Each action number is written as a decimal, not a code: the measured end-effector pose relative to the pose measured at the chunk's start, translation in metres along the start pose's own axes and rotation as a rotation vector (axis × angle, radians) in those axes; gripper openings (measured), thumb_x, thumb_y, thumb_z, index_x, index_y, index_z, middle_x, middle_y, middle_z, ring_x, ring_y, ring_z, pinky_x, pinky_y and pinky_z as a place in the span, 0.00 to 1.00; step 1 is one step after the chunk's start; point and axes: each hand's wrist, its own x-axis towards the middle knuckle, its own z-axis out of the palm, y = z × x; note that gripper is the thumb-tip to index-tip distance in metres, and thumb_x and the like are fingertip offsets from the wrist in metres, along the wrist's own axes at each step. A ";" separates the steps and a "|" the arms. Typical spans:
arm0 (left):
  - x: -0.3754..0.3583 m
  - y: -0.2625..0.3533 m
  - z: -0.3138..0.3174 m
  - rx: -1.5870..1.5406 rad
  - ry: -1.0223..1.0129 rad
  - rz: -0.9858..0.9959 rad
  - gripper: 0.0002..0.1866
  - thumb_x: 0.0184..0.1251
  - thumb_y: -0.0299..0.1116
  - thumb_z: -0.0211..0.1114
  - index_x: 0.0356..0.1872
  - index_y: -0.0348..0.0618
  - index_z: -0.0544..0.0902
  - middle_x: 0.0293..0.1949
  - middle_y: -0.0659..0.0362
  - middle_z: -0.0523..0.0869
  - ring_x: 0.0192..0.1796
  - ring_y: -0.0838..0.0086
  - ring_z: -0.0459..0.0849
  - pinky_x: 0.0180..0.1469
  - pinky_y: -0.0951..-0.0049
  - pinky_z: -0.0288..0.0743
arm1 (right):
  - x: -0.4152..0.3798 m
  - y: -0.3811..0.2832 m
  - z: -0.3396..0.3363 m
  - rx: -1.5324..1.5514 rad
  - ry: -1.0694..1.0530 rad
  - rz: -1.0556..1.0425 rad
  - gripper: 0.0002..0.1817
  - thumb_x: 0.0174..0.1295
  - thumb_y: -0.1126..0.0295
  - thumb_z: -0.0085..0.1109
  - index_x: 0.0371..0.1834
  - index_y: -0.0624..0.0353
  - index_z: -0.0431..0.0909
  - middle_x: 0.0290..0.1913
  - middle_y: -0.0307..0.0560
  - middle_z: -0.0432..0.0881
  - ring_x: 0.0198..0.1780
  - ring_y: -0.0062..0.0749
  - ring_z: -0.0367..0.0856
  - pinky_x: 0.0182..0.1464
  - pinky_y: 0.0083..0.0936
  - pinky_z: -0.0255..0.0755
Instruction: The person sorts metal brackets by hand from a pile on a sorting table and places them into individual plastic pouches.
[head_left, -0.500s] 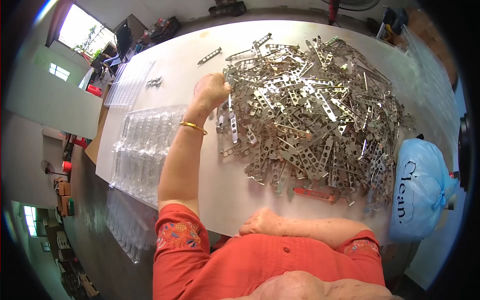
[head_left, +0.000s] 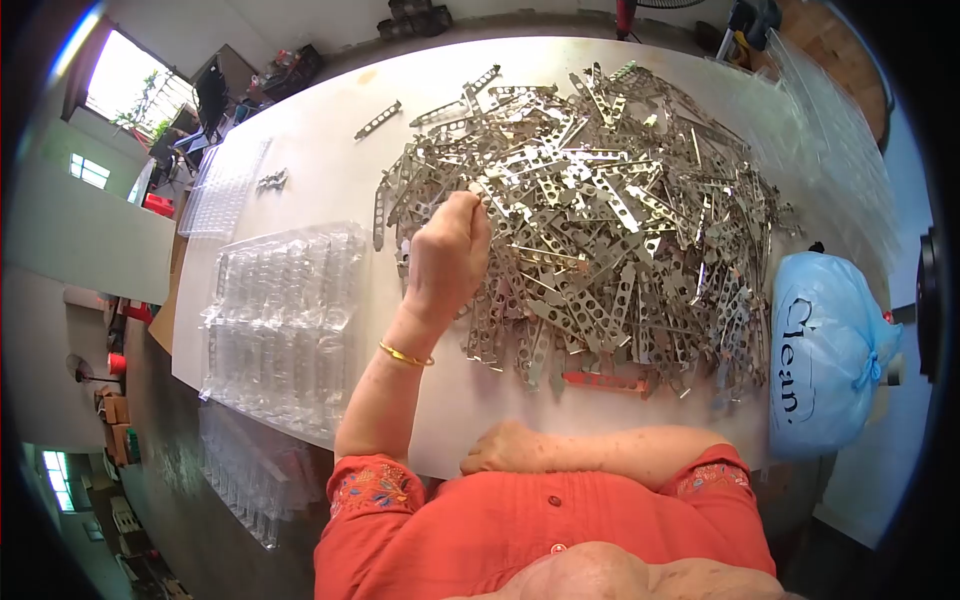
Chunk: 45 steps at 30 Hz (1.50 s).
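Observation:
My left hand (head_left: 448, 250), with a gold bracelet (head_left: 405, 355) on its wrist, reaches over the left part of a large heap of perforated metal strips (head_left: 600, 240). Its thumb and fingers are pinched together at the strips; what they hold is too small and too hidden to make out. One strip (head_left: 379, 218) lies upright in view at the heap's left border, just beyond this hand. My right hand (head_left: 495, 447) rests curled at the table's near edge, in front of my body, with no object seen in it.
Clear plastic trays (head_left: 285, 330) lie left of my left arm, with another tray (head_left: 228, 185) farther back. A few small metal pieces (head_left: 272, 180) and a lone strip (head_left: 378, 119) are nearby. A red strip (head_left: 605, 382) lies at the heap's front. A blue bag (head_left: 825, 350) marked "Clean." stands right.
My left hand has moved from the heap's far left border inward and nearer to me, now over the strips. My right hand stays at the table edge. The whole view has shifted slightly.

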 end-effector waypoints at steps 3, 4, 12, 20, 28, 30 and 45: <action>-0.020 0.006 0.006 -0.069 0.035 0.018 0.02 0.70 0.21 0.63 0.39 0.36 0.78 0.27 0.52 0.82 0.23 0.68 0.80 0.27 0.69 0.75 | 0.000 0.000 0.002 -0.028 -0.012 -0.007 0.12 0.64 0.59 0.55 0.27 0.52 0.72 0.20 0.43 0.78 0.27 0.46 0.82 0.26 0.44 0.74; -0.026 0.007 0.007 -0.096 0.061 0.003 0.03 0.71 0.21 0.64 0.40 0.36 0.78 0.26 0.55 0.82 0.21 0.79 0.77 0.25 0.73 0.72 | 0.000 0.001 0.003 -0.011 0.002 -0.024 0.11 0.63 0.59 0.55 0.26 0.52 0.72 0.20 0.43 0.78 0.27 0.46 0.82 0.26 0.44 0.74; -0.033 0.015 -0.011 -0.810 0.012 -0.702 0.07 0.80 0.29 0.57 0.43 0.34 0.76 0.35 0.52 0.89 0.22 0.82 0.84 0.20 0.85 0.75 | 0.004 0.000 -0.002 -0.074 0.043 -0.081 0.09 0.57 0.62 0.58 0.24 0.50 0.71 0.18 0.40 0.76 0.24 0.42 0.82 0.25 0.40 0.76; -0.043 0.008 -0.015 -0.831 0.073 -0.734 0.07 0.80 0.30 0.56 0.43 0.34 0.75 0.35 0.48 0.90 0.19 0.80 0.83 0.20 0.84 0.75 | 0.003 0.003 0.002 -0.088 0.065 -0.082 0.12 0.59 0.61 0.60 0.22 0.50 0.72 0.17 0.39 0.74 0.23 0.40 0.80 0.25 0.37 0.75; -0.058 0.006 -0.020 -1.040 0.081 -0.805 0.08 0.80 0.30 0.57 0.43 0.34 0.76 0.36 0.46 0.90 0.18 0.78 0.82 0.22 0.82 0.76 | 0.018 -0.023 -0.034 -0.153 0.236 -0.016 0.22 0.64 0.58 0.67 0.16 0.50 0.69 0.16 0.40 0.73 0.19 0.39 0.76 0.23 0.34 0.72; -0.061 0.005 -0.021 -1.060 0.080 -0.807 0.08 0.80 0.31 0.58 0.44 0.34 0.75 0.37 0.46 0.90 0.18 0.78 0.82 0.22 0.82 0.77 | 0.027 -0.030 -0.054 -0.230 0.269 -0.014 0.22 0.62 0.60 0.69 0.16 0.50 0.68 0.16 0.40 0.72 0.18 0.38 0.76 0.22 0.33 0.71; -0.065 0.025 -0.024 -1.118 -0.004 -0.816 0.07 0.78 0.30 0.60 0.43 0.35 0.74 0.38 0.51 0.88 0.20 0.77 0.83 0.20 0.80 0.77 | 0.039 -0.012 -0.133 -0.597 0.774 0.422 0.11 0.58 0.71 0.73 0.36 0.55 0.76 0.28 0.40 0.77 0.21 0.31 0.77 0.23 0.27 0.70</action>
